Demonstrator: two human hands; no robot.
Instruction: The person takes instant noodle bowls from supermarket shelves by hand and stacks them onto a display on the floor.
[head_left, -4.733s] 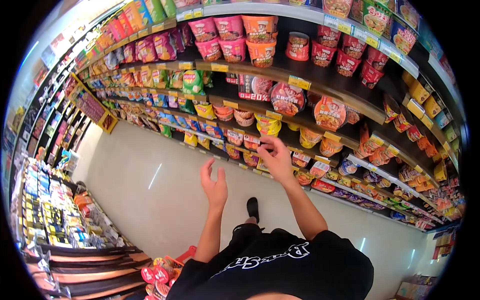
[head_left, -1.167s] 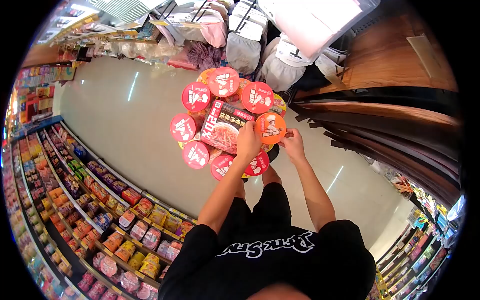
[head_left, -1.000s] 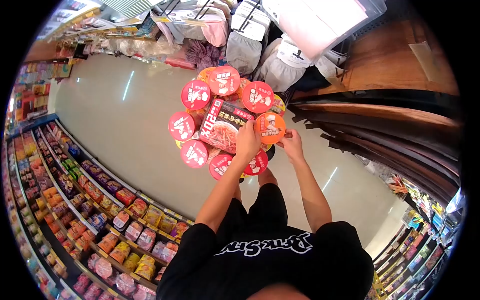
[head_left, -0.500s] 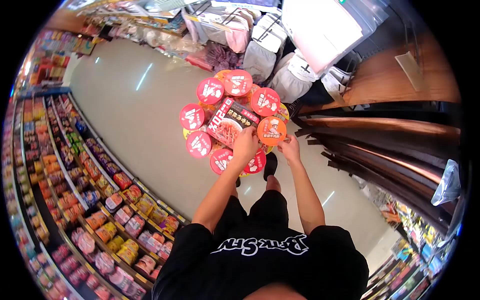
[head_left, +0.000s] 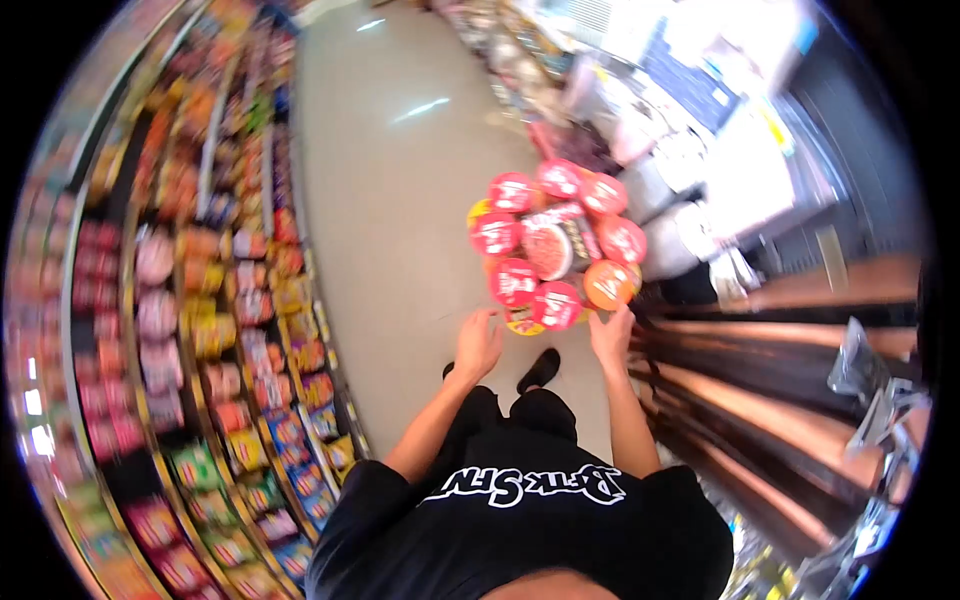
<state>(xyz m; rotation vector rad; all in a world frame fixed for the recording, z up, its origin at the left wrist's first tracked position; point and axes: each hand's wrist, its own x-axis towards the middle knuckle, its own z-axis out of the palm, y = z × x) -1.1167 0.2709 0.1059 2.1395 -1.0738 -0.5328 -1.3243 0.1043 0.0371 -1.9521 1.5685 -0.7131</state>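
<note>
A round display of cup noodles, several with red lids [head_left: 512, 281] and one with an orange lid [head_left: 608, 285], stands in front of me. The lids ring a flat box [head_left: 560, 242] with a picture of noodles. My left hand [head_left: 480, 342] is just below the display's near left side, fingers a little apart and nothing seen in them. At the near edge of the orange-lidded cup is my right hand [head_left: 611, 335], its thumb and fingers apart. Blur hides whether its fingertips touch the cup.
Shelves of packaged food [head_left: 215, 330] run along my left. To the right are dark brown hanging straps that look like belts [head_left: 740, 380]. Socks or similar packed textiles [head_left: 680, 235] hang behind the display. Pale floor [head_left: 390, 200] stretches ahead.
My left hand has come off the box and drawn back toward me. The right hand stays by the orange-lidded cup. My view has turned, so the display appears farther right.
</note>
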